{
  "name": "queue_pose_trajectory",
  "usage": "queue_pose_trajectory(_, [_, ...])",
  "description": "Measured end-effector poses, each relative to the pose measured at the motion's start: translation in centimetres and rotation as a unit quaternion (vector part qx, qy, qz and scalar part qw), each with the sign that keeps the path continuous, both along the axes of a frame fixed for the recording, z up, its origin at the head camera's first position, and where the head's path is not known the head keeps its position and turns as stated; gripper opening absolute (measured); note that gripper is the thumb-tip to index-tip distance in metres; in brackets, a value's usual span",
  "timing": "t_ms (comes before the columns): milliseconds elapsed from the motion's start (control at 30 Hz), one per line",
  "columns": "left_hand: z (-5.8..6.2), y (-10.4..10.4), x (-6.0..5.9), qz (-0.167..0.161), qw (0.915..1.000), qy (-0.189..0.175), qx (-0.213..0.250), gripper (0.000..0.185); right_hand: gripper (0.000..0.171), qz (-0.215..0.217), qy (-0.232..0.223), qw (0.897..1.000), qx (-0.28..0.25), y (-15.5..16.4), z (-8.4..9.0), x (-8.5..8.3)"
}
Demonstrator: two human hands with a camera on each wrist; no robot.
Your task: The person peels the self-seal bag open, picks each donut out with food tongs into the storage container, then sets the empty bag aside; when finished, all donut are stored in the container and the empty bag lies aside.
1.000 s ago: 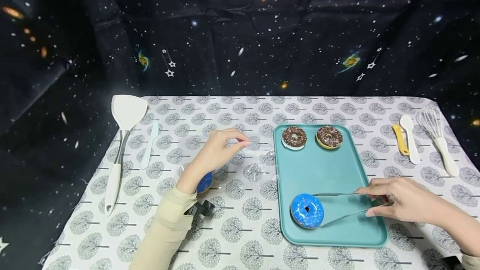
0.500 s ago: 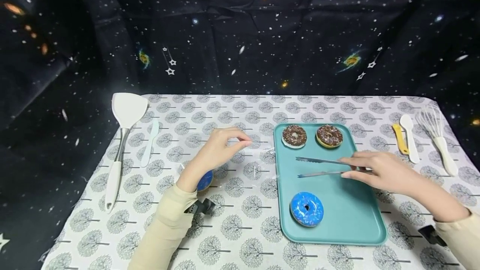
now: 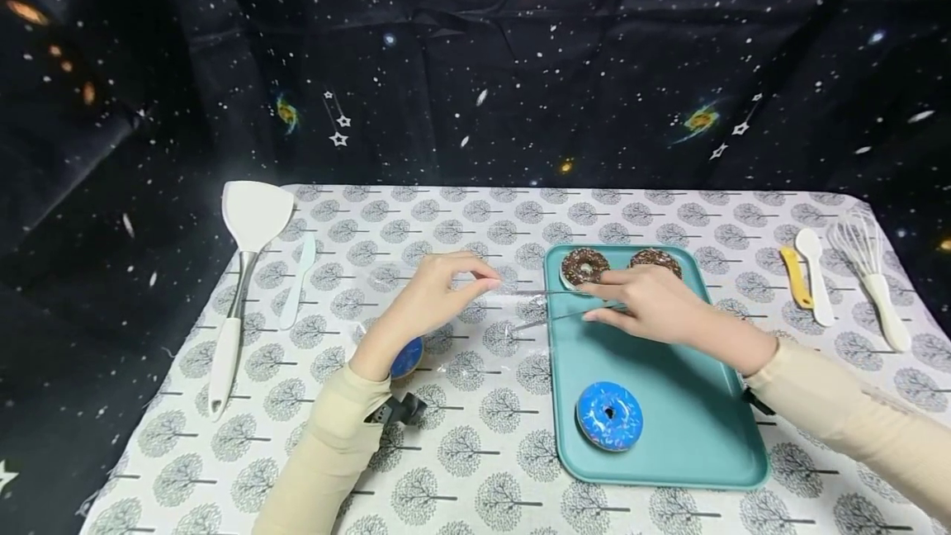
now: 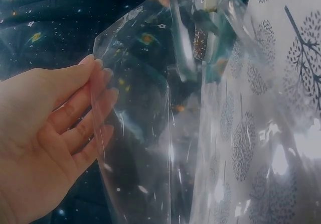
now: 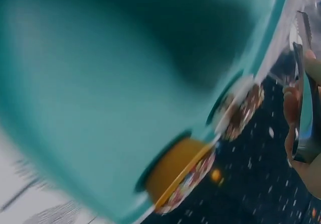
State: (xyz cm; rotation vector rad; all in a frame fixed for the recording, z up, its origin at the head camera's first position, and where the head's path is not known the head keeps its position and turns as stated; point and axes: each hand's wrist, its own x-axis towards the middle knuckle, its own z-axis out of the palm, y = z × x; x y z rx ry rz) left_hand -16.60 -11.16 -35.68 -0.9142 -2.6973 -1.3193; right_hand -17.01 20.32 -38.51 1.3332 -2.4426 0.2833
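Observation:
My left hand (image 3: 427, 300) pinches the edge of a clear plastic bag (image 4: 145, 148) between thumb and fingertips, holding its mouth up. My right hand (image 3: 657, 308) grips metal tongs (image 3: 546, 293), spread apart with nothing between their tips. In the left wrist view the tongs (image 4: 183, 43) overlap the bag's mouth. One blue-iced donut (image 3: 609, 415) with sprinkles lies at the near left of the teal tray (image 3: 694, 436). Another blue donut (image 3: 406, 359) shows partly behind my left wrist, at the bag's far end.
Two chocolate donuts, one left (image 3: 583, 262) and one right (image 3: 655, 259), sit at the tray's far end, the right one partly covered by my hand. A white turner (image 3: 255, 217) and pale knife (image 3: 297, 283) lie left. A yellow-handled piece (image 3: 795, 277), white spoon (image 3: 815, 275) and whisk (image 3: 869, 279) lie right.
The right hand has carried the tongs away from the blue donut, up and left across the tray to the bag's mouth. The donut stays on the tray; the left hand has kept still.

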Motion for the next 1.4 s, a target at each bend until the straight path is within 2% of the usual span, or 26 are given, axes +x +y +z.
queue_pose_trajectory(267, [0.1,0.0,0.1,-0.003,0.9999,0.009,0.003,0.012,0.043,0.035,-0.021,0.998,0.040,-5.0,-0.4,-0.5])
queue_pose_trajectory(400, [0.1,0.0,0.1,-0.008,0.9998,0.020,0.003,0.011,0.045,0.048,-0.049,0.995,0.066,-7.4,-0.2,-0.8])
queue_pose_trajectory(667, [0.1,0.0,0.0,-0.012,0.9996,0.023,0.008,0.012,0.047,0.081,-0.104,0.989,0.068,-10.9,-0.7,-1.0])
queue_pose_trajectory(867, [0.2,0.0,0.1,-0.009,0.9998,0.018,0.009,0.012,0.046,0.065,-0.119,0.989,0.062,-12.0,-1.0,-0.6])
queue_pose_trajectory(1167, [0.2,0.0,0.1,-0.007,0.9998,0.015,0.011,0.010,0.045,0.044,-0.187,0.980,0.051,-12.7,-1.0,-1.0])
queue_pose_trajectory(1267, [0.2,0.0,0.1,-0.009,0.9998,0.017,0.011,0.012,0.044,0.048,-0.191,0.979,0.055,-12.9,-1.1,-1.0])
queue_pose_trajectory(1400, [0.0,-0.1,-0.1,-0.011,0.9997,0.018,0.012,0.013,0.044,0.061,-0.169,0.982,0.056,-13.2,-1.1,-0.9])
